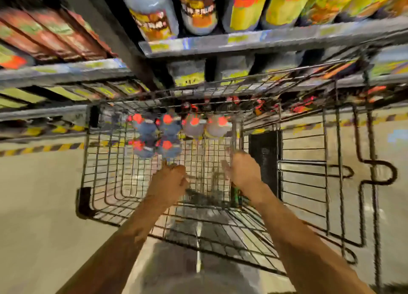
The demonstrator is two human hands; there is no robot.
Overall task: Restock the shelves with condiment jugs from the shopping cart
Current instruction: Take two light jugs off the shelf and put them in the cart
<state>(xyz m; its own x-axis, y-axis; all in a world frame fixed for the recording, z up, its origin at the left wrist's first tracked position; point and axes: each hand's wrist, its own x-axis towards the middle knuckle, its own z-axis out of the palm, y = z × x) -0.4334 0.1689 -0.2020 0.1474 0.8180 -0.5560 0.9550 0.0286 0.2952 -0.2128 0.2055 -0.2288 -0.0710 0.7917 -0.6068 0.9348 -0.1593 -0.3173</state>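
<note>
Several condiment jugs with red caps stand at the far end of the wire shopping cart [103,189]: dark ones [169,128] on the left, two pale ones [217,125] to their right. Both my bare arms reach down into the cart. My left hand [170,180] hovers just short of the nearest dark jug [169,149], fingers loosely curled and holding nothing. My right hand [240,170] is lower right of the pale jugs, fingers stretched forward, empty. The picture is blurred by motion.
Shelves [276,39] rise right behind the cart, stocked with large jugs bearing yellow and orange labels [152,13]. Red boxes [55,35] fill the shelf at upper left. A second wire frame [331,172] stands to the right. Yellow-black tape runs along the floor.
</note>
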